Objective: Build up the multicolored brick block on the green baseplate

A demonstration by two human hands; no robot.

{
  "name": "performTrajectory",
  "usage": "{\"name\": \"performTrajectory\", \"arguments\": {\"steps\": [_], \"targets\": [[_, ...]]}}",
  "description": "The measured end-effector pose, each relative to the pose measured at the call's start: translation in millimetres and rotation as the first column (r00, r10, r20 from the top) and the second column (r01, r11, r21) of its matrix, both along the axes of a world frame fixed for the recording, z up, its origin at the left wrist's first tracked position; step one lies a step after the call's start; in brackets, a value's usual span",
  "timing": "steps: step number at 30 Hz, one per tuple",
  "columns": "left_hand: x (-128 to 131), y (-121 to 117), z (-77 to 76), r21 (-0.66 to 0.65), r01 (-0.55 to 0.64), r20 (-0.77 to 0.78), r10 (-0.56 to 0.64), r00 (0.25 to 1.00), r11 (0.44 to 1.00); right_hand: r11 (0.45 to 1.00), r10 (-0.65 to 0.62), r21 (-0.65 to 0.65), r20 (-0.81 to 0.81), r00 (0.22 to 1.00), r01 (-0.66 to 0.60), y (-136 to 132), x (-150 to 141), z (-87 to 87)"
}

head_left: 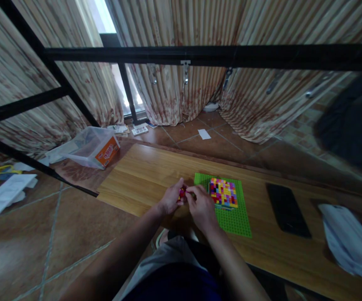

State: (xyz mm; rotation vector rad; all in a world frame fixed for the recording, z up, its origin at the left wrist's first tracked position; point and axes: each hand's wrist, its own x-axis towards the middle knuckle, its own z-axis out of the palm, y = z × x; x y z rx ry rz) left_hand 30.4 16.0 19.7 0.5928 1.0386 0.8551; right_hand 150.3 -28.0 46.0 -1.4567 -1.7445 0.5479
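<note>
My left hand (170, 200) is closed around a few small red and pink toy bricks (181, 193), partly hidden by its fingers. Close against it, my right hand (202, 209) pinches a small toy brick at its fingertips, too small to make out fully. Just right of my hands lies a green studded baseplate (233, 224) on the wooden board. A block of many-coloured toy bricks (224, 193), mainly yellow, red, orange and purple, sits on its upper part.
The long wooden board (143, 169) carries a black phone-like slab (287, 209) and a whitish plastic bag (350, 238) to the right. A clear plastic bin (85, 146) with an orange label stands at the left. Black metal bars (155, 55) cross ahead, before striped curtains (206, 25).
</note>
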Motion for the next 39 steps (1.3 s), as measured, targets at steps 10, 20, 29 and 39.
{"name": "performTrajectory", "arguments": {"steps": [10, 20, 29, 39], "targets": [[-1.0, 0.4, 2.7, 0.043, 0.067, 0.014, -0.067, 0.998, 0.997, 0.921, -0.379, -0.04, -0.313, 0.871, 0.387, -1.0, 98.9, 21.4], [-1.1, 0.2, 3.6, 0.041, 0.059, -0.009, -0.058, 0.998, 0.997, 0.923, -0.384, -0.101, -0.26, 0.886, 0.37, 19.0, 123.9, -8.8], [-0.3, 0.9, 4.3, 0.017, 0.051, 0.0, -0.051, 0.999, 0.999, 0.933, -0.349, -0.221, -0.365, 0.863, 0.284, 35.6, 122.9, -26.2], [0.5, 1.6, 4.6, 0.015, 0.057, -0.005, -0.057, 0.998, 0.998, 0.891, -0.417, -0.404, -0.551, 0.723, 0.206, 37.4, 118.3, -21.2]]}}
